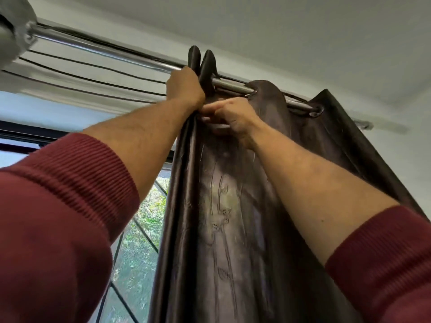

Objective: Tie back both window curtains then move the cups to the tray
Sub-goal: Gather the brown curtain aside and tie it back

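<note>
A dark brown shiny curtain (233, 217) hangs by metal eyelets from a chrome rod (112, 51) just under the ceiling. Its folds are bunched toward the right end of the rod. My left hand (185, 86) is raised and closed around the curtain's leading folds right at the rod. My right hand (229, 116) is just below and to the right of it, pinching the fabric near the top. Both forearms reach up out of dark red sleeves. No cups or tray are in view.
The window (140, 229) with black bars and greenery behind it shows at the lower left. Black cables (93, 66) run along the wall under the rod. A blurred grey object (14, 26) fills the top left corner. The white ceiling is close above.
</note>
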{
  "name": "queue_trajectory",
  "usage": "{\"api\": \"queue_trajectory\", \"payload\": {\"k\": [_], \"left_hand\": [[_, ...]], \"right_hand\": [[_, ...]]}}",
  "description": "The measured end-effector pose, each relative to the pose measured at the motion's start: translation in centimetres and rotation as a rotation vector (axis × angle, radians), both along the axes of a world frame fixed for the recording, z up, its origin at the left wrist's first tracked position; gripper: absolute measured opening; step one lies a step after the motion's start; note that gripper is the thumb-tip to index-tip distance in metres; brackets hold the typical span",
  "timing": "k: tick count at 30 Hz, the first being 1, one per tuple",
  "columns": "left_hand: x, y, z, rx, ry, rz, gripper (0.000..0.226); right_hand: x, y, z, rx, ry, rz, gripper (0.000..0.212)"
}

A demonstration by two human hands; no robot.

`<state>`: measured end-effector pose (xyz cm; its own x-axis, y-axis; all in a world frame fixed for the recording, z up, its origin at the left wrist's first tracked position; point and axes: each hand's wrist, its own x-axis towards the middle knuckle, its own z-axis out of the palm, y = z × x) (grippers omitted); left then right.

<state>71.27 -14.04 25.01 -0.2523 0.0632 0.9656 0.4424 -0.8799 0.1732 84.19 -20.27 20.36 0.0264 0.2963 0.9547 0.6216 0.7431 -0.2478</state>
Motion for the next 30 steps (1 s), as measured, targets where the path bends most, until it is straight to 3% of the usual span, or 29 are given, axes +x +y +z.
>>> {"api": "queue_trajectory", "payload": {"k": [1, 4, 6, 9, 12, 15, 19, 22, 26, 30], "left_hand": [[0.2, 0.3, -0.1, 0.017, 0.01, 0.058, 0.032], [0.7, 0.5, -0.4, 0.051, 0.048, 0.145, 0.031], [0.6, 0.6, -0.3, 0.045, 0.05, 0.137, 0.029], [0.1, 0.5, 0.0, 0.007, -0.004, 0.077, 0.035], [0.0, -0.1, -0.6, -0.024, -0.033, 0.041, 0.053], [0.5, -0.4, -1.2, -0.019, -0.003, 0.051, 0.055], [1.4, -0.8, -1.6, 0.042, 0.014, 0.089, 0.038], [2.1, -1.5, -1.6, 0.053, 0.058, 0.074, 0.039], [2.8, -2.1, -1.6, 0.077, 0.06, 0.037, 0.041], [3.1, -2.7, -2.1, 0.158, 0.032, -0.018, 0.035]], "right_hand": [[0.5, -0.7, -0.4, 0.091, 0.078, -0.092, 0.024], [3.9, -2.5, 0.9, 0.41, 0.261, -0.823, 0.033], [5.8, -3.6, 1.8, 0.376, 0.409, -1.032, 0.049], [8.9, -4.3, 2.9, 0.215, 0.58, -1.026, 0.079], [11.1, -3.9, 3.7, 0.143, 0.574, -0.914, 0.097], [11.6, -4.6, 4.4, 0.143, 0.478, -0.874, 0.073], [9.6, -5.5, 5.0, 0.237, 0.182, -0.985, 0.037], [4.7, -3.8, 6.2, 0.291, -0.047, -0.814, 0.016], [0.7, -2.2, 7.1, 0.211, -0.228, -0.665, 0.035], [1.1, -1.8, 7.1, 0.165, -0.145, -0.424, 0.014]]}}
